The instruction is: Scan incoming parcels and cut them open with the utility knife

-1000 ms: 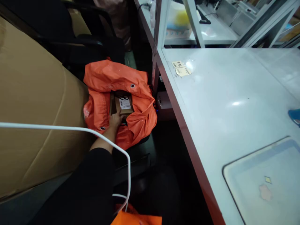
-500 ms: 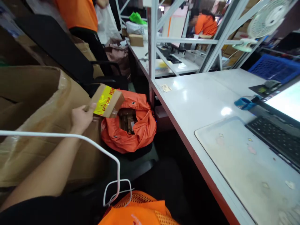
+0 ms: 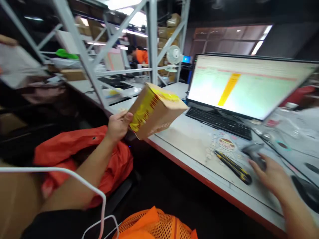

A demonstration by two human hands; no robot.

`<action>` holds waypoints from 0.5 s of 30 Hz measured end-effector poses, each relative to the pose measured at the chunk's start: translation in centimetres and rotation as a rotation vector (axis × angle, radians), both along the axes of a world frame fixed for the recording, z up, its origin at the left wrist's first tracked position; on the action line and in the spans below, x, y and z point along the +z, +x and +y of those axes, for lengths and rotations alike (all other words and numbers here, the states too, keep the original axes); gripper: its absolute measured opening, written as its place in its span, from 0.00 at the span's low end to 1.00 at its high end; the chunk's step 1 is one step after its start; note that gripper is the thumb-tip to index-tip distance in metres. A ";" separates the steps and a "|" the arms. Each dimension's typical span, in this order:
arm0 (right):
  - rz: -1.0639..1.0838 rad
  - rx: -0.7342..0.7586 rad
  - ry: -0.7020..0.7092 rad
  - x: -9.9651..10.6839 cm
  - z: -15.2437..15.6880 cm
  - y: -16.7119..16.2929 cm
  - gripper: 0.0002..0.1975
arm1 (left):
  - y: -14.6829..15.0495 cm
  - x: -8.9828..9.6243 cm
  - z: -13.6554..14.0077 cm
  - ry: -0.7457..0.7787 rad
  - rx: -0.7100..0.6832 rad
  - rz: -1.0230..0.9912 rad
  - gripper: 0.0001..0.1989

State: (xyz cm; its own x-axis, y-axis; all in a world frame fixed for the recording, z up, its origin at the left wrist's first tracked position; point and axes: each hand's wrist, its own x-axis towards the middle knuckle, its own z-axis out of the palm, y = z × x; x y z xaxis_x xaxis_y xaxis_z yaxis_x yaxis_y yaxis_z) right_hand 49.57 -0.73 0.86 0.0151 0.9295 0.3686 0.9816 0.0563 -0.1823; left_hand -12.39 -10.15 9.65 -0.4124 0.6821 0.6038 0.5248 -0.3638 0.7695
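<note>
My left hand (image 3: 119, 126) grips one end of a brown cardboard box (image 3: 159, 116) wrapped in yellow tape with red lettering. The box is tilted in the air over the desk's near edge. At the right, my right hand (image 3: 271, 172) is closed around a dark grey handheld scanner (image 3: 254, 153) low over the desk mat; the fingertips are partly hidden. A black and yellow utility knife (image 3: 233, 167) lies just left of that hand. Below my left forearm sits an open orange-red bag (image 3: 119, 166), its inside mostly hidden.
A monitor (image 3: 249, 86) and black keyboard (image 3: 219, 122) stand at the back of the white desk. A black mouse (image 3: 306, 192) and clear plastic (image 3: 286, 122) are at the right. Grey rack posts (image 3: 81, 49) rise behind. A white cable (image 3: 74, 179) crosses the lower left.
My view has swung right. My left hand has carried the box from beside the orange-red bag up over the desk edge. My right hand has come into view, holding the scanner.
</note>
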 end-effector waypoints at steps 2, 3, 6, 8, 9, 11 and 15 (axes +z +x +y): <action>0.006 -0.001 -0.061 0.3 -0.3 -0.4 0.30 | 3.6 0.5 1.3 -0.018 -0.100 0.298 0.38; 0.003 -0.013 -0.077 0.5 -0.2 -0.7 0.31 | 5.1 0.5 1.7 -0.010 -0.146 0.489 0.37; -0.024 -0.119 -0.133 1.4 0.1 -1.8 0.32 | 8.5 -0.2 2.6 0.092 -0.285 0.965 0.30; -0.044 -0.199 -0.210 1.8 0.3 -2.2 0.33 | 10.4 -1.2 2.7 0.175 -0.348 1.131 0.26; -0.051 -0.222 -0.253 2.0 0.4 -2.3 0.33 | 11.1 -1.8 2.7 0.204 -0.365 1.181 0.25; -0.050 -0.248 -0.327 2.3 0.9 -2.6 0.33 | 12.4 -2.9 2.5 0.232 -0.390 1.220 0.26; -0.023 -0.325 -0.388 2.6 2.7 -3.6 0.33 | 13.6 -4.1 1.8 0.230 -0.426 1.177 0.27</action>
